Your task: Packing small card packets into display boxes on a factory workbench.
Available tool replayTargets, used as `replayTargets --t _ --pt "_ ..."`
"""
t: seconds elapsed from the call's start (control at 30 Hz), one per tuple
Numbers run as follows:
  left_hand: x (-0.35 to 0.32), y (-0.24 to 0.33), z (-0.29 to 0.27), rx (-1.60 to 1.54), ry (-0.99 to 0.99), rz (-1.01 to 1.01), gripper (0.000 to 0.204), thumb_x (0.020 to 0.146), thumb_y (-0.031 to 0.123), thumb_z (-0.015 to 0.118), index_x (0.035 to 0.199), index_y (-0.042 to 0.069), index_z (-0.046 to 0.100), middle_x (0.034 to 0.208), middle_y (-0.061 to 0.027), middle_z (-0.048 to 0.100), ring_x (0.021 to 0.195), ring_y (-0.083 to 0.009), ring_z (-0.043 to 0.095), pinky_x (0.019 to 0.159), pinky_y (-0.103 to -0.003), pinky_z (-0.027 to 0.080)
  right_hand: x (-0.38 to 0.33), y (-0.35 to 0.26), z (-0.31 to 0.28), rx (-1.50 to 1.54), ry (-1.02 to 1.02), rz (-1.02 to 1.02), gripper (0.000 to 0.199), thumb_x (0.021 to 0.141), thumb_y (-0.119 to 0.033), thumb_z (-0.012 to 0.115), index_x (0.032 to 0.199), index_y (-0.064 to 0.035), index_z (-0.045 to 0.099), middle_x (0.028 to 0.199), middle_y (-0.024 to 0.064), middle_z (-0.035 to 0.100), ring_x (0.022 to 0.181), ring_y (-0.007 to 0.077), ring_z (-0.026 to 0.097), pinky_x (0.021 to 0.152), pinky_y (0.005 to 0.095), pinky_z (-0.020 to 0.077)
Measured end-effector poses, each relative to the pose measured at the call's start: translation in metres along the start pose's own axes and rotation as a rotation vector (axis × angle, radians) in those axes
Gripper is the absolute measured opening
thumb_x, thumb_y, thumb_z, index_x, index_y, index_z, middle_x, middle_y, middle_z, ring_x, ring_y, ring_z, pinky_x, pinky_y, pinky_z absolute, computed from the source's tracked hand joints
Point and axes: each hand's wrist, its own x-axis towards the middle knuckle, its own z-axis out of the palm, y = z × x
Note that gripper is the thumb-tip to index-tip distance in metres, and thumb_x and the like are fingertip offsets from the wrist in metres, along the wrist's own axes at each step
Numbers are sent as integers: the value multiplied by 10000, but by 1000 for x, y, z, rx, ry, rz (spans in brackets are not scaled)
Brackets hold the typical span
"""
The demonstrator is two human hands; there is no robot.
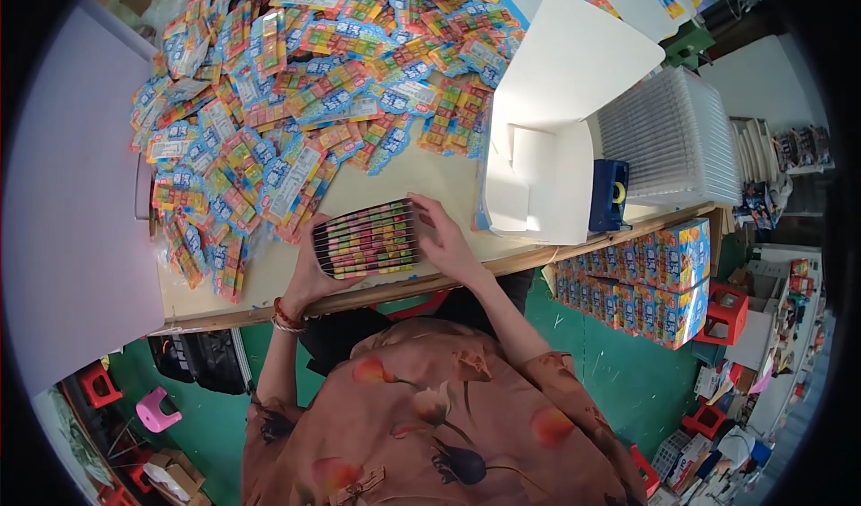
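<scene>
Above the table's front edge I hold a neat stack of flat candy packs (366,240) between both hands, its layered edges turned toward me. My left hand (309,268) is wrapped round the left end. My right hand (441,241) grips the right end, with its fingertips at the far corner. Beyond the stack lies a wide heap of loose candy packs (300,170), blue-topped with rows of coloured pieces. To the right of my hands stands an open white carton (543,161), its lid raised.
Right of the carton are a dark blue tape dispenser (607,196) and a stack of clear plastic trays (668,134). Printed boxes (641,286) are piled below the table's right edge (619,237). A pale panel (76,192) borders the left side. Stools stand on the green floor.
</scene>
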Motion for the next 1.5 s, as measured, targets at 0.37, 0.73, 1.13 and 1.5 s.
replayTargets --t 0.37,0.73,1.13,1.5 --pt "5 -12 2 -87 -40 34 1061 544 189 928 1339 5 250 1187 -128 517 1106 -215 539 961 -350 443 12 -15 6 -443 156 -132 389 959 -203 520 1305 -29 483 1159 161 545 1110 303 526 979 354 416" --pt "2 -2 10 -93 -41 11 1060 563 199 924 1347 5 238 1216 -128 507 1128 -219 529 978 -347 437 -115 -217 -247 -1321 921 -299 215 701 -55 734 906 -69 669 879 76 593 901 282 533 796 377 438" --pt "7 16 7 -32 -80 -24 1093 582 180 905 1382 17 179 1268 -131 478 1167 -229 507 1005 -359 424 -129 -248 -387 -949 318 88 77 750 -70 735 809 -40 695 797 19 633 824 152 570 762 298 443" --pt "6 20 8 20 -85 -11 1083 583 181 901 1369 29 172 1280 -147 477 1157 -243 523 993 -374 432 -123 -244 -394 -989 222 89 87 810 -96 683 849 -23 656 824 37 624 815 141 571 745 282 450"
